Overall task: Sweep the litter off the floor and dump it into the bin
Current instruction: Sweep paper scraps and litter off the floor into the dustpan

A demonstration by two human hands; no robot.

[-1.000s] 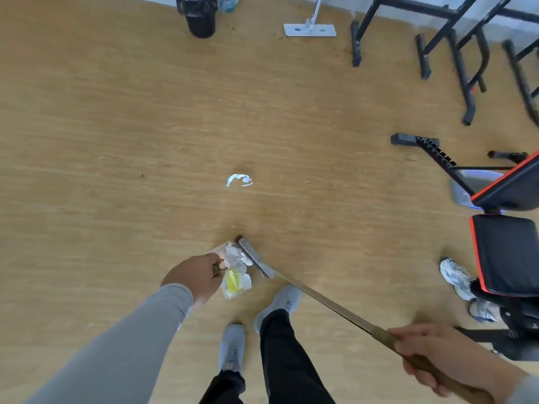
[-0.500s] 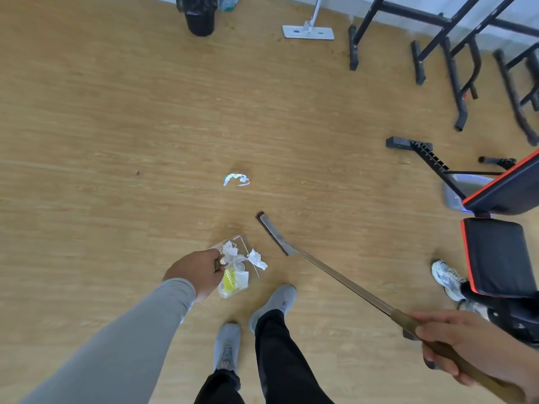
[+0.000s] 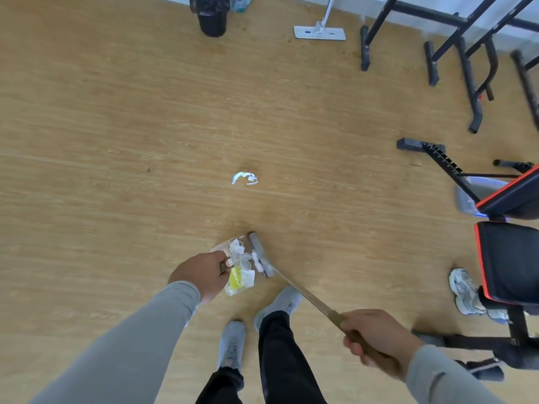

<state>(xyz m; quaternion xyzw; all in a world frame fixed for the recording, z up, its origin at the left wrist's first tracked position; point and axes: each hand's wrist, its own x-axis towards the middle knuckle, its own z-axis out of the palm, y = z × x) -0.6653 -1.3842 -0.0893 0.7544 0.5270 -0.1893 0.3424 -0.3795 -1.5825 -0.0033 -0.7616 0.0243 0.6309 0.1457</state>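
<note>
The left hand (image 3: 201,274) gripped the handle of the clear dustpan (image 3: 237,266), which held white and yellow litter. The right hand (image 3: 376,339) gripped the broom (image 3: 261,255) against the pan's edge. One white scrap (image 3: 245,178) lay further ahead on the floor (image 3: 116,126); the black bin (image 3: 211,14) stood far away.

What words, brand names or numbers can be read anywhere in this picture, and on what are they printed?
None can be read.
Yellow wrapper in the dustpan: any print is too blurred.
Grey shoes: a small mark on the tongue, too small to read.
Flat mop head: two blue spots, no legible text.
Bin, broom and weight bench: no lettering shows.
</note>
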